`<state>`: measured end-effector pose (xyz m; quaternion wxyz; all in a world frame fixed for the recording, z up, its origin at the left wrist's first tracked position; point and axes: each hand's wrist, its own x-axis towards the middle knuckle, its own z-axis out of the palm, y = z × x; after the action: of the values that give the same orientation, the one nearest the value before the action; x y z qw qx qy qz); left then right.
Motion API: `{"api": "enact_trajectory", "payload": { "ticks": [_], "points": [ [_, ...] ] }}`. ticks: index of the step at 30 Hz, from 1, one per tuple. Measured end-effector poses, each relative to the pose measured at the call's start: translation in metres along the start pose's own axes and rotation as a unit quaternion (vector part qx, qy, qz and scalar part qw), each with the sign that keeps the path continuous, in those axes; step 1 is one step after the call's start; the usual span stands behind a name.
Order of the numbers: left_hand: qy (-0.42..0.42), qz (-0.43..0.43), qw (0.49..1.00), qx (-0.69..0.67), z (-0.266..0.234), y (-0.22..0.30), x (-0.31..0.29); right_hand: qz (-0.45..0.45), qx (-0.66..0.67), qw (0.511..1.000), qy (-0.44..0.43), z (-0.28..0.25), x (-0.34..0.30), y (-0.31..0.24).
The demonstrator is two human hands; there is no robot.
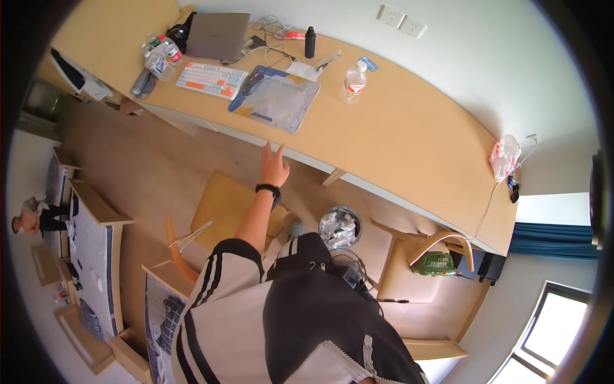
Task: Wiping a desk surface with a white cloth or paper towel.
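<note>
My left hand [275, 169], with a black watch [268, 191] on its wrist, reaches out near the front edge of the wooden desk [384, 134]. At least two of its fingers are stretched out and apart, and nothing is in them. Just beyond the fingertips lies a grey, blue and yellow mouse pad [281, 102] with a dark mouse [254, 84] on its left side. Left of that are a white, orange and blue keyboard [211, 80] and a closed grey laptop [217, 35] behind it. My right hand cannot be made out.
Plastic bottles [158, 64] stand at the desk's left, a clear bottle [355, 82] and black bottle [310, 42] farther right. Below are a chair [220, 201], a lined bin [340, 227] and another chair [400, 269] with a green basket [436, 263]. Another person [41, 216] is by the beds at far left.
</note>
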<state>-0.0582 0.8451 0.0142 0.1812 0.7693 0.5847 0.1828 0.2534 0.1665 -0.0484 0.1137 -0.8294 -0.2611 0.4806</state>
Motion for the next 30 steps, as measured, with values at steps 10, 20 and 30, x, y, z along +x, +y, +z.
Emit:
{"api": "enact_trajectory", "payload": {
  "ticks": [10, 20, 30],
  "points": [
    [-0.124, -0.032, 0.981, 0.148, 0.018, 0.016, 0.085, 0.059, 0.07, 0.991, 0.101, 0.006, 0.011, -0.084],
    [-0.298, 0.015, 0.949, 0.104, 0.007, -0.075, 0.13, -0.02, 0.067, 0.997, 0.032, 0.013, 0.09, -0.124],
    [-0.457, -0.004, 0.884, 0.102, 0.062, -0.035, -0.048, -0.072, 0.047, 0.996, -0.01, -0.013, 0.14, -0.102]
  ]
}}
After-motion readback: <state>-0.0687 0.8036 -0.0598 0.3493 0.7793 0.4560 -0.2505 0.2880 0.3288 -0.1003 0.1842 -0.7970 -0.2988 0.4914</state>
